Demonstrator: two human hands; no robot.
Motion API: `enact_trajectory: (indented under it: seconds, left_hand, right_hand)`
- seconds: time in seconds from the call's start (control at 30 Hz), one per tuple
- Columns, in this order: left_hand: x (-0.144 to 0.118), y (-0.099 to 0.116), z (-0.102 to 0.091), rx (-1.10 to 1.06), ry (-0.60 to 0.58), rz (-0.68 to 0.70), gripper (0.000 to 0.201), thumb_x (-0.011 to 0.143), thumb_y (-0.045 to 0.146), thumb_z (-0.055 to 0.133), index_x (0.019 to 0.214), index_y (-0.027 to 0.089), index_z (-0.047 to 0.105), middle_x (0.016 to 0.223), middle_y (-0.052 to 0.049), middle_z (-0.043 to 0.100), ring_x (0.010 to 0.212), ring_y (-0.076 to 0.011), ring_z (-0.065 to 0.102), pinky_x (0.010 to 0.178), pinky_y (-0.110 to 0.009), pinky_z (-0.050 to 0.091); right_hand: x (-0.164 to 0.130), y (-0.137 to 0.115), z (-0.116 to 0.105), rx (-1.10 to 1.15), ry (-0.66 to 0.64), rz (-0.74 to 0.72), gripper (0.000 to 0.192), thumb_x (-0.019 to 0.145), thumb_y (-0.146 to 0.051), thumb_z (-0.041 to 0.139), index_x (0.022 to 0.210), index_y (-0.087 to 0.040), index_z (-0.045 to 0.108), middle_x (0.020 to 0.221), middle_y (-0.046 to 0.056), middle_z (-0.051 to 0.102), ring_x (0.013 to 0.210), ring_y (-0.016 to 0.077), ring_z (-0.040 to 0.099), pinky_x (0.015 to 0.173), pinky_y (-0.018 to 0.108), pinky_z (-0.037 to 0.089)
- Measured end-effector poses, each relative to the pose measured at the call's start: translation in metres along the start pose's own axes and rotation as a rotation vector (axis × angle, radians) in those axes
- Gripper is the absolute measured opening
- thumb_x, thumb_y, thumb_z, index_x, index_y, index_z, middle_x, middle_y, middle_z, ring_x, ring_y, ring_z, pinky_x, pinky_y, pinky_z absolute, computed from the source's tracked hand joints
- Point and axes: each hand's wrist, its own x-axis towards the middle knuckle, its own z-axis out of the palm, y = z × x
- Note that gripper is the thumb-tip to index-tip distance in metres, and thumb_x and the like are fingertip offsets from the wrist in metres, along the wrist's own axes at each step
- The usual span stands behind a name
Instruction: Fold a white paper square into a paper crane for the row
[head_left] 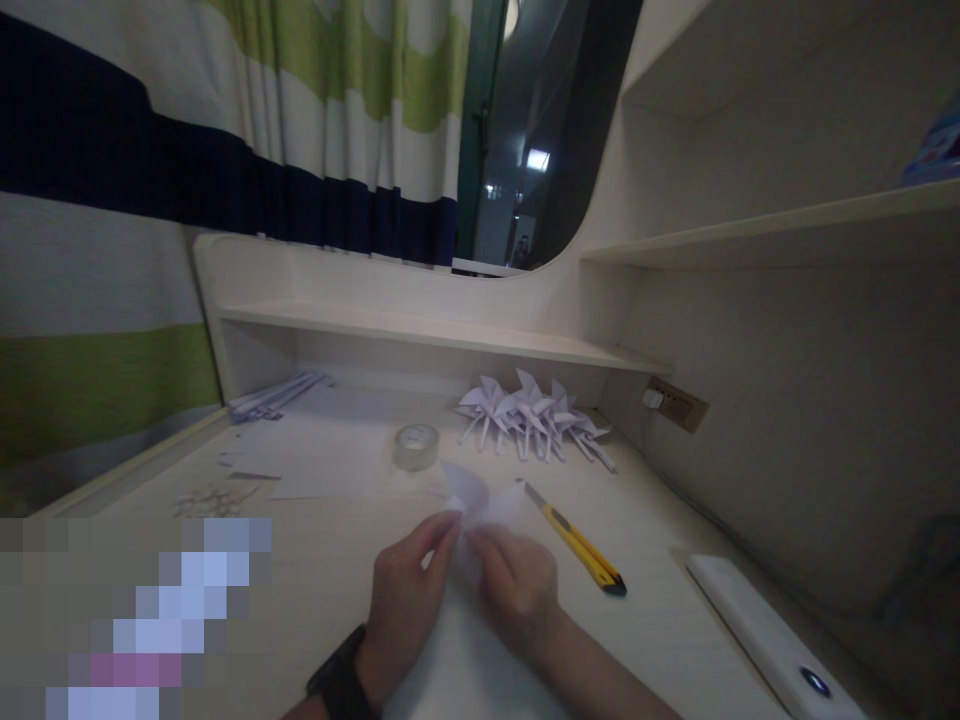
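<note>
1. The left hand (405,600) (a dark watch at its wrist) pinches the folded paper (480,510) with narrowed fingers.
2. The right hand (517,590) grips the same paper, fingers closed on it.
3. The paper sits just left of the yellow knife (577,545); the tape roll (416,446) and the pile of paper pinwheels (532,415) lie behind the knife.

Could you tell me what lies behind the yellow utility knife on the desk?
Behind the yellow utility knife lies a cluster of folded white paper pinwheels against the desk's back wall. Whatever lies beneath the pile is covered.
</note>
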Motion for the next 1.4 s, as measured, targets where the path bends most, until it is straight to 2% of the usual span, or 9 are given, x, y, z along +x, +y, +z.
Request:
enact_trajectory:
  seconds: [0.47, 0.63, 0.83, 1.03, 1.23, 1.4]
  left_hand:
    - [-0.002, -0.004, 0.002, -0.028, 0.025, -0.024, 0.020, 0.086, 0.029, 0.054, 0.095, 0.022, 0.071, 0.094, -0.003, 0.075, 0.088, -0.0206, 0.070, 0.082, -0.033, 0.056]
    - [0.000, -0.004, 0.001, -0.040, 0.027, -0.025, 0.018, 0.085, 0.028, 0.055, 0.090, 0.021, 0.071, 0.091, -0.003, 0.074, 0.086, -0.0205, 0.069, 0.081, -0.034, 0.056]
    - [0.002, -0.008, 0.002, -0.107, 0.009, -0.144, 0.020, 0.084, 0.030, 0.057, 0.093, 0.021, 0.071, 0.093, -0.004, 0.075, 0.087, -0.0213, 0.070, 0.081, -0.033, 0.057]
    - [0.002, -0.007, 0.000, -0.112, -0.007, -0.150, 0.020, 0.083, 0.032, 0.058, 0.091, 0.022, 0.073, 0.091, -0.003, 0.075, 0.085, -0.0220, 0.070, 0.080, -0.034, 0.056]
    - [0.001, -0.010, 0.004, -0.123, -0.006, -0.214, 0.022, 0.081, 0.033, 0.058, 0.092, 0.021, 0.073, 0.092, -0.004, 0.075, 0.086, -0.0220, 0.069, 0.083, -0.034, 0.055]
    - [0.001, -0.012, 0.003, -0.102, 0.014, -0.156, 0.016, 0.078, 0.030, 0.060, 0.082, 0.022, 0.073, 0.087, -0.003, 0.074, 0.084, -0.0223, 0.068, 0.082, -0.034, 0.054]
  right_hand:
    - [-0.001, -0.003, 0.000, -0.044, -0.043, -0.030, 0.020, 0.086, -0.006, 0.044, 0.094, -0.012, 0.062, 0.078, 0.009, 0.070, 0.063, 0.0154, 0.063, 0.054, 0.026, 0.046]
    - [-0.003, -0.004, 0.002, -0.053, -0.057, -0.043, 0.020, 0.087, -0.007, 0.043, 0.093, -0.012, 0.062, 0.078, 0.009, 0.069, 0.060, 0.0157, 0.061, 0.052, 0.028, 0.044]
    - [-0.001, -0.005, 0.000, -0.072, -0.106, -0.070, 0.020, 0.089, -0.010, 0.042, 0.089, -0.012, 0.062, 0.073, 0.008, 0.067, 0.056, 0.0154, 0.058, 0.049, 0.028, 0.040]
    - [0.000, -0.005, 0.000, -0.068, -0.116, -0.077, 0.020, 0.089, -0.010, 0.042, 0.089, -0.011, 0.062, 0.072, 0.007, 0.066, 0.055, 0.0152, 0.057, 0.048, 0.028, 0.039]
    - [-0.002, -0.006, 0.001, -0.086, -0.117, -0.073, 0.021, 0.090, -0.010, 0.041, 0.089, -0.012, 0.062, 0.073, 0.008, 0.066, 0.056, 0.0145, 0.057, 0.050, 0.027, 0.040]
    - [-0.002, -0.006, 0.001, -0.097, -0.125, -0.077, 0.020, 0.090, -0.010, 0.042, 0.089, -0.013, 0.062, 0.073, 0.008, 0.066, 0.055, 0.0141, 0.055, 0.049, 0.027, 0.039]
